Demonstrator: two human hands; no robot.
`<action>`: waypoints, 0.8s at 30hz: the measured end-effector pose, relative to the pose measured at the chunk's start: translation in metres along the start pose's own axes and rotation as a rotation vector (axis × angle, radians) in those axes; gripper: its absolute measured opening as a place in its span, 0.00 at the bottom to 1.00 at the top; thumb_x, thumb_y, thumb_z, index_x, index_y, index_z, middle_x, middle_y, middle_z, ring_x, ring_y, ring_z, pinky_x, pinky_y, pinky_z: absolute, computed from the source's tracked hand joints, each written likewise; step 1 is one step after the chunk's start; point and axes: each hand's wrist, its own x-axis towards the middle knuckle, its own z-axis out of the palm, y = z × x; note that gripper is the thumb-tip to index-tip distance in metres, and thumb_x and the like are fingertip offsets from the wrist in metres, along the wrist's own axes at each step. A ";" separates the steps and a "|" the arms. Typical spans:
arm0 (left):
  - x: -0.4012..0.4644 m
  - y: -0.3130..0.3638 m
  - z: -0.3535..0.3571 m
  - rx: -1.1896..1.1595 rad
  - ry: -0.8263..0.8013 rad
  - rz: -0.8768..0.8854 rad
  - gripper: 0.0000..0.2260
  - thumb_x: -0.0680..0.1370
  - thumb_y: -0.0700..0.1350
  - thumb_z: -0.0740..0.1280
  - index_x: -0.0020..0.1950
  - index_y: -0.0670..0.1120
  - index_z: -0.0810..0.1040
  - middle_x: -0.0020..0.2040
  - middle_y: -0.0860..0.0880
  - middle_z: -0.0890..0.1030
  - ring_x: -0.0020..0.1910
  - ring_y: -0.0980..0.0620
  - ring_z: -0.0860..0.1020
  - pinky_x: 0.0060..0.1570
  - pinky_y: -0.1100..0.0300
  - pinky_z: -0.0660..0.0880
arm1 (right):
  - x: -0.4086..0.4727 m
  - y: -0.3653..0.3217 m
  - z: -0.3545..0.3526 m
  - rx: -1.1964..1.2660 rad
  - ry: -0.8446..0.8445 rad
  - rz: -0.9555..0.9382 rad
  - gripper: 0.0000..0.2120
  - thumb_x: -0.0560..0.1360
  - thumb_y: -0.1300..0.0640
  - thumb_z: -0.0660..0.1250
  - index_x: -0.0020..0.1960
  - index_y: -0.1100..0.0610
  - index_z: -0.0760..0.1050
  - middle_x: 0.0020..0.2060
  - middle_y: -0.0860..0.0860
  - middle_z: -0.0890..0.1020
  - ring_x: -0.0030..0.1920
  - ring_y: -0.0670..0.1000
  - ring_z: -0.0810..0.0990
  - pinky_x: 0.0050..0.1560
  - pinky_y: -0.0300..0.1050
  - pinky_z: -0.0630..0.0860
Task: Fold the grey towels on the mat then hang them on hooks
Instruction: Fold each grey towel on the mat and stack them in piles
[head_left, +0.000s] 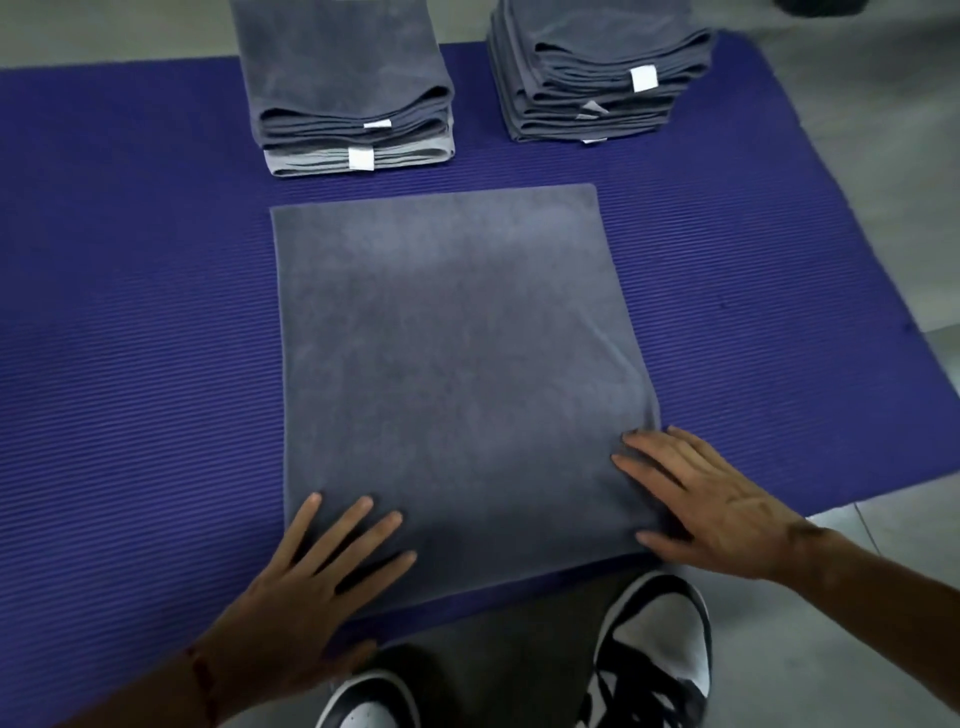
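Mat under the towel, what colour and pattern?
Purple mat with fine ribbing, seen in the head view.

One flat towel (447, 374), two stacks (348, 88) (597, 67), two shoes (652, 644) (363, 701), two hands (301, 597) (711, 504), one mat (130, 338).

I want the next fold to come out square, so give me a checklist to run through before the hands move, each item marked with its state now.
1. Grey towel lies flat on the purple mat: ok, one faint crease near its right edge.
2. Left hand rests flat on the near left corner: ok.
3. Right hand rests flat on the near right corner: ok.
4. Far edge free of the left stack and the right stack: ok, a strip of mat shows between.
5. Layers underneath aligned: cannot tell.
6. Hooks within reach: cannot tell, none in view.
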 end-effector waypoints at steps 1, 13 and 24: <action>-0.005 -0.001 0.001 0.001 0.012 0.010 0.35 0.75 0.66 0.64 0.78 0.53 0.67 0.80 0.43 0.63 0.78 0.38 0.62 0.68 0.29 0.63 | -0.004 -0.001 0.000 0.001 0.017 -0.032 0.38 0.74 0.32 0.64 0.76 0.54 0.68 0.75 0.55 0.68 0.75 0.54 0.67 0.77 0.56 0.63; -0.026 -0.028 -0.007 -0.363 0.264 -0.220 0.14 0.82 0.53 0.58 0.55 0.49 0.81 0.58 0.50 0.83 0.60 0.52 0.80 0.67 0.61 0.66 | -0.015 0.012 0.000 0.092 0.207 -0.099 0.16 0.73 0.51 0.64 0.56 0.54 0.82 0.59 0.51 0.82 0.63 0.52 0.76 0.69 0.45 0.65; 0.051 -0.092 -0.084 -1.568 0.668 -0.859 0.10 0.86 0.49 0.57 0.60 0.46 0.75 0.56 0.45 0.83 0.56 0.46 0.81 0.56 0.36 0.79 | 0.086 0.030 -0.082 1.029 0.508 0.636 0.09 0.86 0.51 0.58 0.56 0.54 0.75 0.48 0.47 0.83 0.47 0.39 0.81 0.52 0.35 0.76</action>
